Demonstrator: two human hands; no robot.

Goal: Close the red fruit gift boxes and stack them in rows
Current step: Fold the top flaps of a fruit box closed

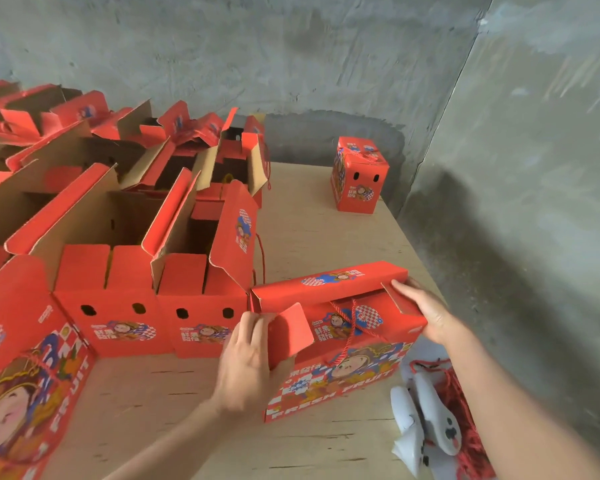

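Head camera, starting at the hands: what are they doing?

The left hand [250, 358] is gripping the left flap [290, 336] of the gift box [343, 386], fingers curled over its edge, bending it inward. The right hand [426, 311] is clasping the right flap [400, 299] at the box's right end, thumb lying on top, pressing it down.

How is the box going to handle?

I'm judging it light and fairly stiff. It looks like corrugated card, showing brown inside on the open boxes [118, 306] standing just to its left. The flaps seem to be bending only at their creases, so taking hold at the flap edges and pushing near the fold looks right. Squeezing the walls could dent them. The red rope handle [349, 327] is lying across the top and could get trapped under the lid.

And its looks?

It's sitting near right on the plywood table [309, 220]. It's bright red, showing a cartoon face, blue-and-white checks and "FRESH FRUIT" lettering on the near side. The long lid panel is lying along the far edge with the end flaps not yet tucked, so it isn't closed.

Anything beyond it?

One closed box [359, 174] is standing alone at the far right, by the concrete wall [326, 64]. White plastic pieces [433, 420] and a bundle of red cord [465, 393] are lying near right, beside the right forearm.
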